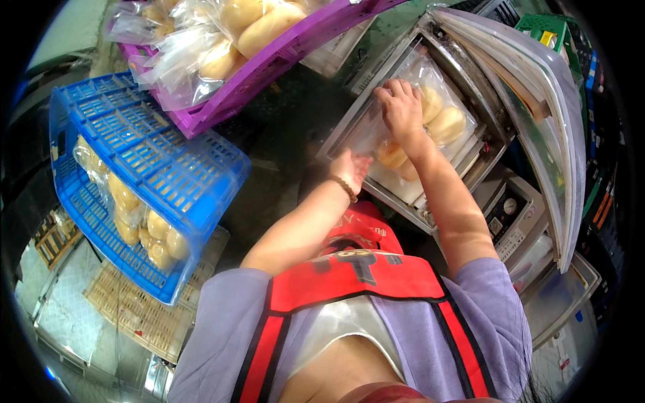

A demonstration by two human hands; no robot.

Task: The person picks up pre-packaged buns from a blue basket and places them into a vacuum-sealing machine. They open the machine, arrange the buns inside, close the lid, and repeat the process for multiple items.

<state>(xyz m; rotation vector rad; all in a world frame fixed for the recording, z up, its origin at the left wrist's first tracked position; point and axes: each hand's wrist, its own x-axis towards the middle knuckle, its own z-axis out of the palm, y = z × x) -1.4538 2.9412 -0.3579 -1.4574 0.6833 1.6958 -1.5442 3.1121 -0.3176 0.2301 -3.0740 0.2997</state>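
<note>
A vacuum sealing machine (453, 169) stands at the right, its clear lid (554, 126) raised. On its bed lie clear plastic bags of peeled potatoes (446, 123). My right hand (403, 108) is over the upper bag, fingers bent down at its plastic; whether they pinch it is hard to tell. Near the front-left rim of the machine, my left hand (351, 169), with a beaded bracelet on the wrist, has its fingers spread beside the lower bag's plastic and holds nothing that shows.
A purple crate (262, 75) of bagged potatoes is at the upper left, overlapping a blue crate (201, 171) that holds more bags. Below lies a beige slatted crate (136, 312). The machine's control panel with a gauge (510, 205) faces the lower right.
</note>
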